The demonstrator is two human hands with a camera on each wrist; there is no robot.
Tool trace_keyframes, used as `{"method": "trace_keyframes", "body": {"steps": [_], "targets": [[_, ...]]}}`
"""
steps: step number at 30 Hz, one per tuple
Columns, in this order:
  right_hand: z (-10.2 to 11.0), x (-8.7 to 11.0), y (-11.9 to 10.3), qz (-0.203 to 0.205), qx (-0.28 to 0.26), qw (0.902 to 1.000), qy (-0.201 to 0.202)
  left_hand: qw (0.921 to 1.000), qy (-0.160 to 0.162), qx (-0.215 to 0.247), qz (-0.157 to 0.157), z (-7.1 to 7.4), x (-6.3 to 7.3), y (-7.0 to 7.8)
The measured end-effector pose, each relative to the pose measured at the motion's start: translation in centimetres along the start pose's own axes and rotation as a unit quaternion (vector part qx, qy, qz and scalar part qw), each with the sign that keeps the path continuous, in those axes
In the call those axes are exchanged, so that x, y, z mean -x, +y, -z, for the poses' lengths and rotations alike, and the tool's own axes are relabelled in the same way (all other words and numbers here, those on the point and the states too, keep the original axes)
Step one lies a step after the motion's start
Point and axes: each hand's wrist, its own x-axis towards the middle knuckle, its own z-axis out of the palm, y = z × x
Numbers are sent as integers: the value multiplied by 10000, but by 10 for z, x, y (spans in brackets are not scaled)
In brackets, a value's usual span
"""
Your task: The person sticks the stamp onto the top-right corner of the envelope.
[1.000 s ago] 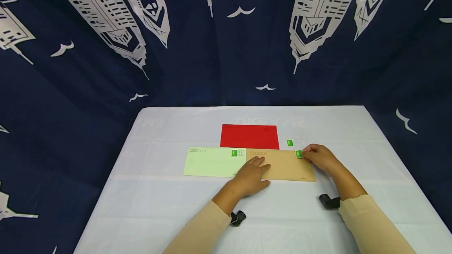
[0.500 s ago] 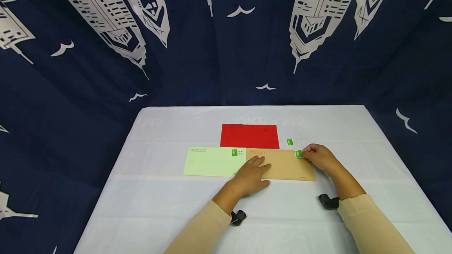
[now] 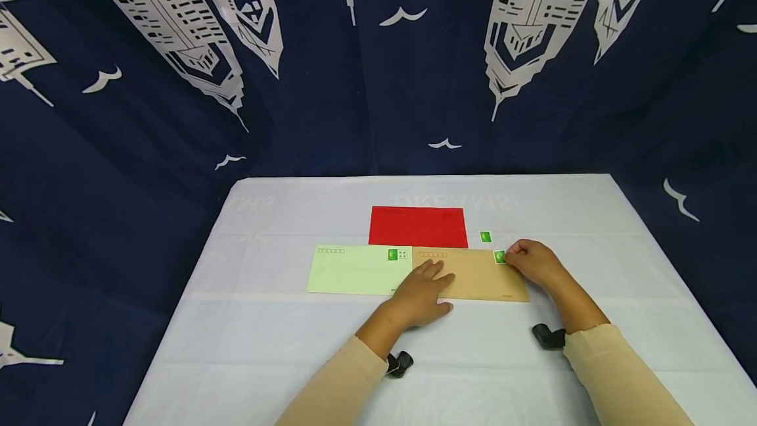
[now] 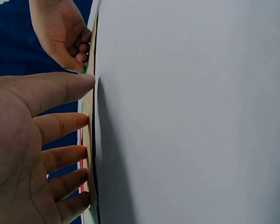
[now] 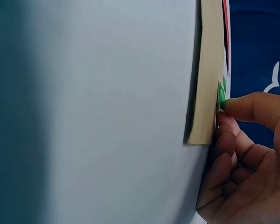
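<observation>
A brown kraft envelope lies on the table, with my left hand resting flat and fingers spread on its left part. In the left wrist view the fingertips of that hand press along the envelope's surface. At the envelope's top right corner my right hand pinches a small green postage stamp between thumb and forefinger. The right wrist view shows the stamp tilted up from the paper at its held edge. The other fingers of this hand curl beside the envelope's right edge.
A light green envelope with a green stamp at its upper right adjoins the brown one on the left. Behind them lies a red envelope. A loose stamp lies on the white table beyond the right hand.
</observation>
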Motion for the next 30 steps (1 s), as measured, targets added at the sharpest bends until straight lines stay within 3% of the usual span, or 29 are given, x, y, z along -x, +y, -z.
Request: {"method": "trace_keyframes", "body": {"steps": [30], "targets": [[-1, 1, -1, 183, 234, 9994, 181, 10000, -16, 31, 8, -1, 0, -1]]}}
